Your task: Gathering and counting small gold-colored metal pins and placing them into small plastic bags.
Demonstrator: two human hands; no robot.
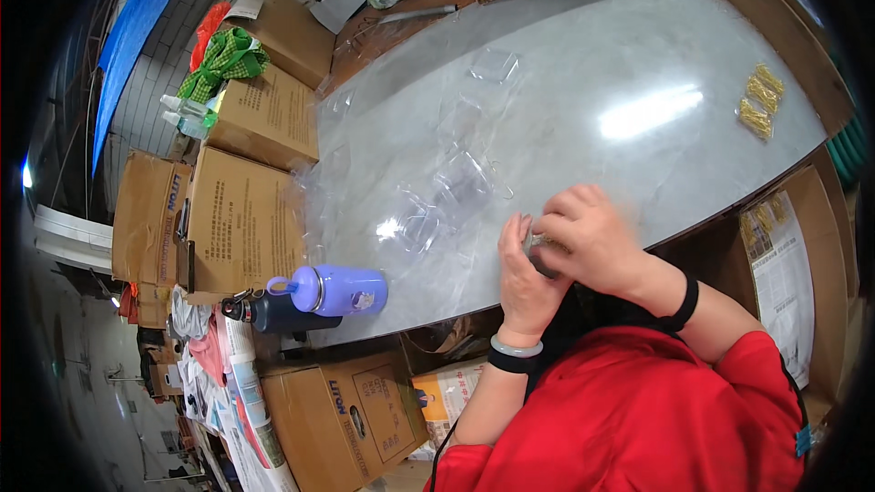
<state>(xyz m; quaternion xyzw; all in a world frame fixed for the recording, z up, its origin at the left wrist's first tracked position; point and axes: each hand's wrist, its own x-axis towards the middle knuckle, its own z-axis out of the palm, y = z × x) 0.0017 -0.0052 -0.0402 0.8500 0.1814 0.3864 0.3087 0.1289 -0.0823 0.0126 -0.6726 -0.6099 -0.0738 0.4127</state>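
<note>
Close to the table's near edge, my two hands meet in front of my body. My left hand [529,284] is closed around a small, pale, see-through piece [540,241], mostly hidden by the fingers. From the right, my right hand [592,235] bends its fingers over the same piece; motion blurs its outer edge. Just left of the hands lie clear plastic cases [463,180], some of them overlapping. Another clear case [495,65] lies farther back on the grey table [556,73].
Gold-coloured bundles [761,100] lie at the far right. A purple bottle [342,291] and a black bottle [290,313] rest at the left edge. Cardboard boxes [244,219] line the left side, and another carton [351,419] stands below the table. A cardboard wall [775,18] borders the back right.
</note>
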